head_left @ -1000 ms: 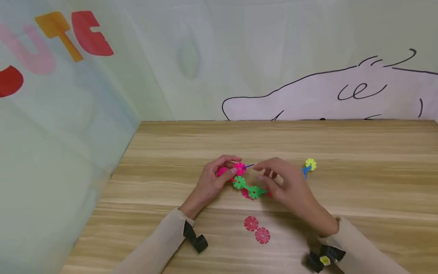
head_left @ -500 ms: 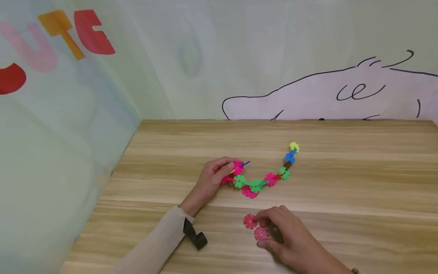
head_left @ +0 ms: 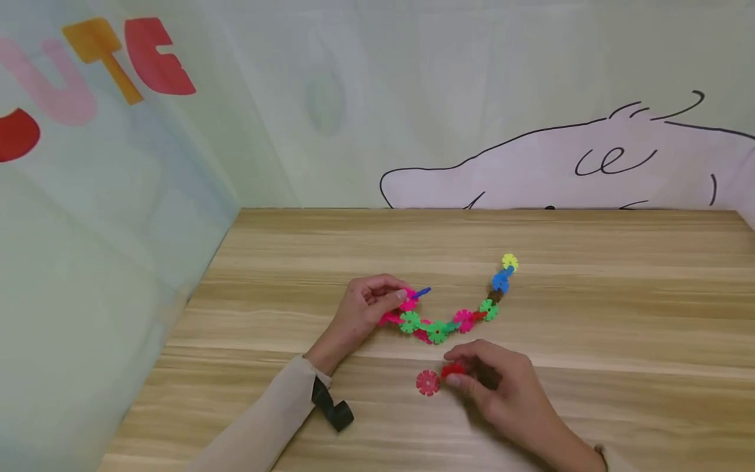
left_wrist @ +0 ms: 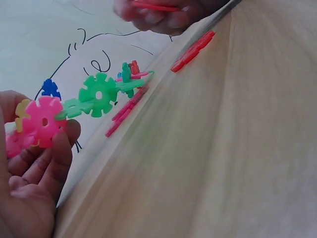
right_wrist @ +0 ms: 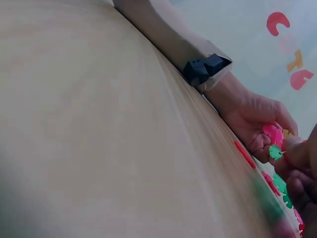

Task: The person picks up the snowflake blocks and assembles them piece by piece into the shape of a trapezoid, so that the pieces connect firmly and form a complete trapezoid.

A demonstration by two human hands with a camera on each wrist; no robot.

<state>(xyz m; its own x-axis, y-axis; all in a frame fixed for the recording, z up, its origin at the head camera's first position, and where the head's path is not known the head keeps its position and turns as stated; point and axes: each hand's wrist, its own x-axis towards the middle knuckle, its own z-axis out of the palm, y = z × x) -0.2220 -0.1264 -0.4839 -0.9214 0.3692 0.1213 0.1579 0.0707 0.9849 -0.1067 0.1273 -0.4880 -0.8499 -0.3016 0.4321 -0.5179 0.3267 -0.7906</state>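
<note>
My left hand [head_left: 361,314] pinches the left end of a chain of interlocked plastic snowflake discs, near a pink disc [head_left: 408,299] with a blue disc [head_left: 422,292] standing out from it. Green discs [head_left: 438,332] and others continue the chain rightward, up to a yellow disc [head_left: 510,263] at the far end. Between thumb and fingers, my right hand [head_left: 510,393] holds a red snowflake disc [head_left: 453,372]. In the left wrist view that red disc [left_wrist: 156,6] is off the table, seen edge-on. A yellow disc [left_wrist: 21,109] shows by the left fingers.
One more red disc [head_left: 427,383] lies flat on the wooden table [head_left: 283,419], just left of the right hand's fingertips. Pink discs [left_wrist: 128,111] lie on the table beneath the chain. A printed backdrop [head_left: 312,131] stands along the back and left edges.
My right hand has come down from beside the chain's blue disc to the two loose red discs and picked one up. The left hand keeps its hold; the chain's right part shifted left.
</note>
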